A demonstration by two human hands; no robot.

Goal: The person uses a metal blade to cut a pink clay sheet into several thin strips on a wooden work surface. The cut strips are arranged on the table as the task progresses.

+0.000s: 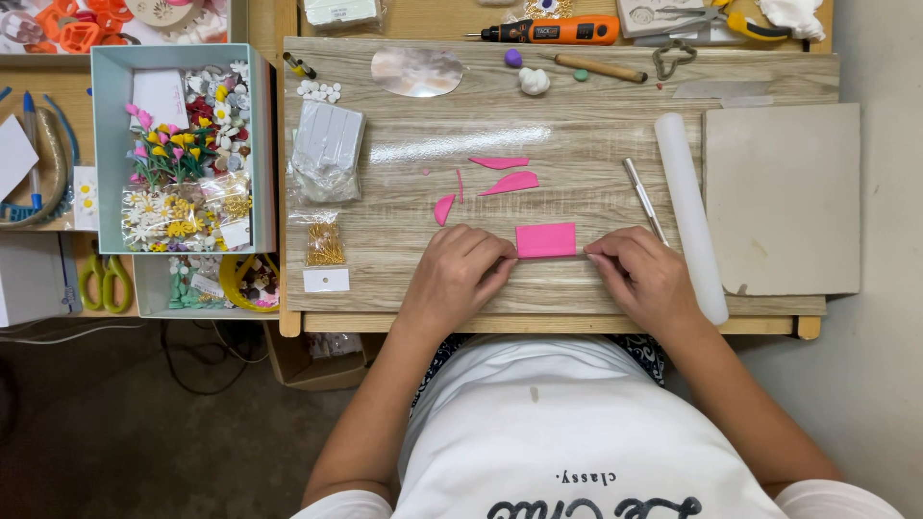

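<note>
Flat pink clay rectangle on wooden board, pinched at its ends by curled left hand and right hand. Clear packet of gold bits with blank white label at board's left edge.

It was a small home craft workspace, as shown by the wood-grain work board strewn with pink clay scraps, a white roller, an orange rotary tool, and a pale blue box packed with tiny handmade flowers.
</note>
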